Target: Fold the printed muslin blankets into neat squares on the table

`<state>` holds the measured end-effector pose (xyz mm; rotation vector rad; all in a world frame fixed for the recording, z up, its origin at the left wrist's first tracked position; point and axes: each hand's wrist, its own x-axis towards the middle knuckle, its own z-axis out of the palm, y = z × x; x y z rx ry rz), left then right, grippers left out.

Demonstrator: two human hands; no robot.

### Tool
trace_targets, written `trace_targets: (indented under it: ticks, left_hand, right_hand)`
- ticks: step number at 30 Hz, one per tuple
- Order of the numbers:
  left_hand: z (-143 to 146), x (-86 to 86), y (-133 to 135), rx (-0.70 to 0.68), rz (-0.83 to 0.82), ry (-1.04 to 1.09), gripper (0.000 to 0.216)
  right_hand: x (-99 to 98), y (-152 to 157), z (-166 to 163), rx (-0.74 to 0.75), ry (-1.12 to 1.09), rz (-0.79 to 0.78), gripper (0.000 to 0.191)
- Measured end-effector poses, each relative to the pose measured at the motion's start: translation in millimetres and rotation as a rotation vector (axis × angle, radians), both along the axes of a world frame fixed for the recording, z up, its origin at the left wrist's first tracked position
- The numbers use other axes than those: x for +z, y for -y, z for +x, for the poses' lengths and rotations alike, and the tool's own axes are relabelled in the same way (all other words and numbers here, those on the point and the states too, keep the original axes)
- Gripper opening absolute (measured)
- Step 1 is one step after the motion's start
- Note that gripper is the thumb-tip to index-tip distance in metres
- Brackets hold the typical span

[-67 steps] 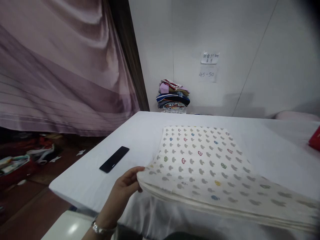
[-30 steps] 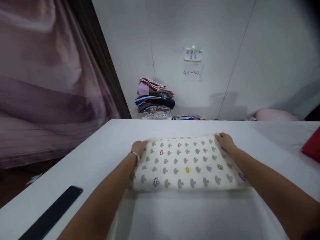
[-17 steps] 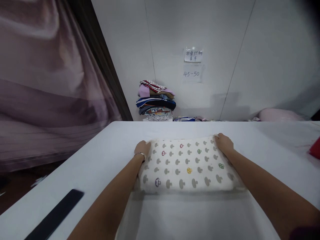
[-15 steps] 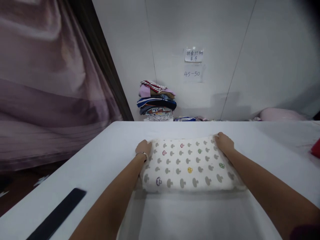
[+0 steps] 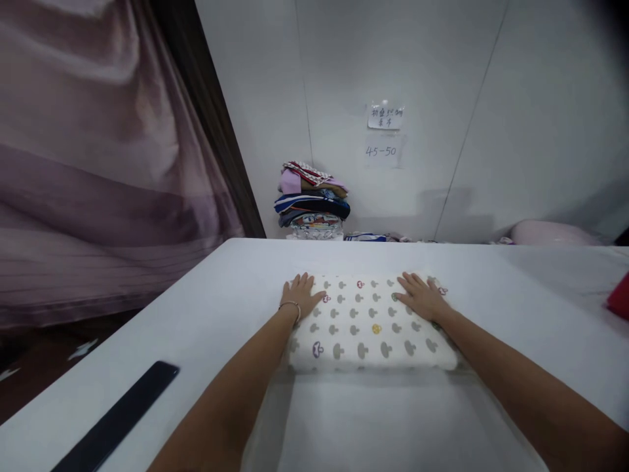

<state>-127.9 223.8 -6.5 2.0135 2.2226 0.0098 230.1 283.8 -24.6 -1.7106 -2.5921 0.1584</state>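
A folded white cloth point(image 5: 363, 321) printed with grey and a few coloured mushrooms lies on the white table. My left hand point(image 5: 302, 295) rests flat on its far left corner, fingers spread, with a bracelet on the wrist. On the far right part of the cloth, my right hand point(image 5: 420, 296) also lies flat with its fingers apart. Neither hand grips the fabric. The folded near edge of the cloth faces me, and my forearms pass beside it.
A long dark flat object point(image 5: 118, 419) lies on the table's left side point(image 5: 206, 314). Behind the table rises a stack of folded fabrics point(image 5: 313, 200) near the wall. A pinkish curtain point(image 5: 88, 144) hangs at left, and something red point(image 5: 620, 296) lies at the right edge.
Both hands have let go of the cloth's far corners and moved inward. They now lie flat on top of it. The view has shifted slightly.
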Motion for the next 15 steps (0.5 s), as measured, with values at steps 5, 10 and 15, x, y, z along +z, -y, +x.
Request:
trace_targets:
  ticks: [5, 10, 15]
  left_hand:
    - [-1.1, -4.3, -3.5, -0.002, 0.037, 0.091, 0.079]
    - [-12.5, 18.1, -5.0, 0.153, 0.108, 0.401, 0.062]
    - [-51.0, 28.4, 39.5, 0.425, 0.147, 0.463, 0.06]
  right_hand:
    - [-3.4, -4.1, 2.3, 0.01, -0.013, 0.0, 0.068]
    - [16.8, -2.9, 7.7, -0.035, -0.111, -0.059, 0.057]
    - [25.3, 11.9, 63.8, -0.303, -0.387, 0.074, 0.053]
